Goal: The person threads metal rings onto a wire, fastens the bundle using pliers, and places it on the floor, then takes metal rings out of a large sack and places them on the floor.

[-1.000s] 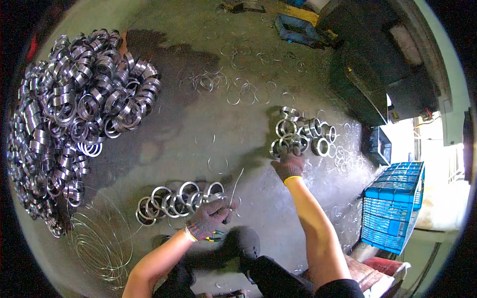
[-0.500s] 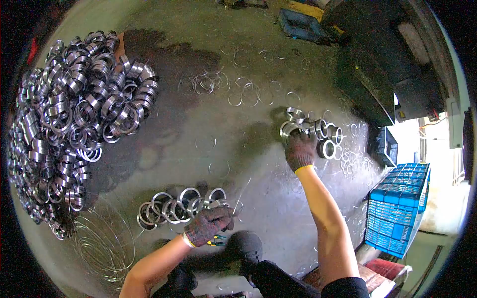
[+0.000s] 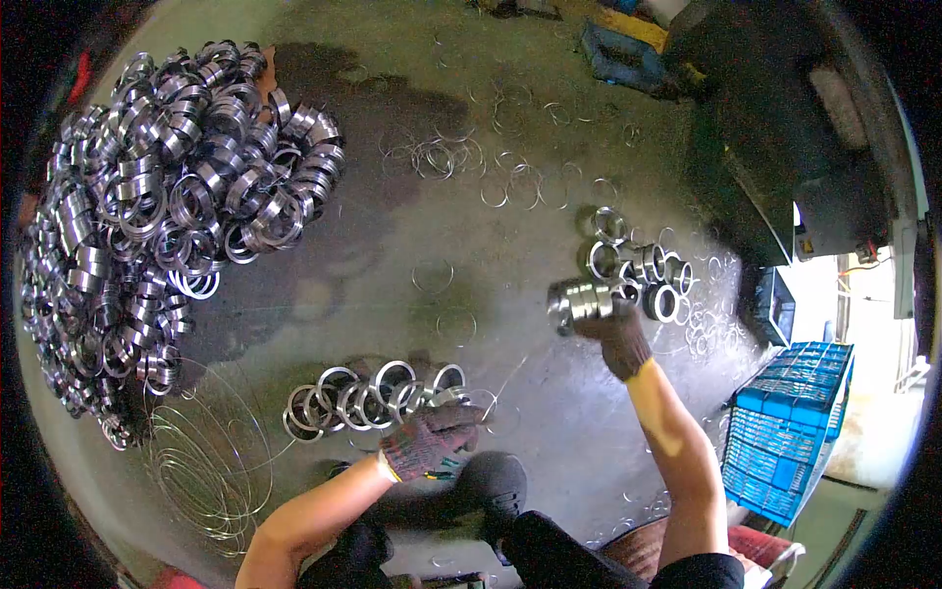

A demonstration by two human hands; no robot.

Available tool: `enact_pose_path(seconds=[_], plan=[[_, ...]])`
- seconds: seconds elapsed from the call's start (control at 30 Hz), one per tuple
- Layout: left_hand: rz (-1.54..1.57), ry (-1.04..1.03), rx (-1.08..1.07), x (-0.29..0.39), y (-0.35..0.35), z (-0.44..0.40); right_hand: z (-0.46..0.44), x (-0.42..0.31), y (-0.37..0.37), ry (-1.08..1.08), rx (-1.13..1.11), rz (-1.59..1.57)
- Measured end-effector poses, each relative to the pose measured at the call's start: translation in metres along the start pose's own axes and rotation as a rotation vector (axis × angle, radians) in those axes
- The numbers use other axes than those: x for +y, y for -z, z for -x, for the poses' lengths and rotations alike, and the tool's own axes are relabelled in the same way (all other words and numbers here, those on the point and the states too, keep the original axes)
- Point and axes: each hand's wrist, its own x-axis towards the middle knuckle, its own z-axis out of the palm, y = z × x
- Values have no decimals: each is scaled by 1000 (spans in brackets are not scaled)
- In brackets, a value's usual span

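Observation:
My right hand [image 3: 620, 339], in a dark knit glove, grips a short stack of shiny metal rings [image 3: 586, 301] turned on its side above the floor. My gloved left hand [image 3: 430, 439] is closed around a thin wire [image 3: 505, 381], whose free end sticks up to the right. Pliers with green-and-yellow handles [image 3: 446, 469] show partly under the left hand; whether it also holds them is hidden. A row of metal rings [image 3: 365, 401] stands just beyond the left hand. More rings [image 3: 659, 280] sit on the floor beyond the right hand.
A large heap of metal rings [image 3: 196, 167] rises at the left. Below it lies a loose wire coil [image 3: 206, 461]. Thin wire hoops [image 3: 437, 157] are scattered over the floor. A blue plastic crate [image 3: 785, 432] stands at the right, near dark machinery [image 3: 756, 128].
My right hand has lifted the ring stack from the right-hand group and drawn it nearer. The left hand keeps its wire beside the ring row. The view has shifted slightly.

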Motion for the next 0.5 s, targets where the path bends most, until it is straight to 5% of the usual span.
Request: enact_pose_path(seconds=[0.1, 0.17, 0.2, 0.23, 0.27, 0.3, 0.33, 0.4, 0.47, 0.5], plan=[[-172, -275, 31, -1, -6, 1, 52, -26, -13, -3, -254, 384], [351, 150, -152, -3, -11, 2, 75, -15, -12, 74, -445, 641], [353, 146, -150, -6, -14, 2, 82, -10, -24, 158, -543, 697], [-272, -69, -224, -11, -18, 2, 94, -36, -55, -142, -527, 622], [-898, -279, -281, -12, -21, 2, 103, -32, -71, 107, -574, 691], [-703, -188, -218, 2, -16, 0, 107, -23, -89, 326, -555, 960], [-546, -308, -46, 7, -14, 0, 112, -16, -102, 554, -525, 1222], [-274, -264, 124, 24, -12, 0, 123, -11, -114, 677, -385, 1271], [-511, -264, 12, 24, 0, -2, 130, -9, -118, 800, -240, 1314], [-744, -254, -116, 23, 3, -1, 134, -9, -119, 562, -227, 1229]])
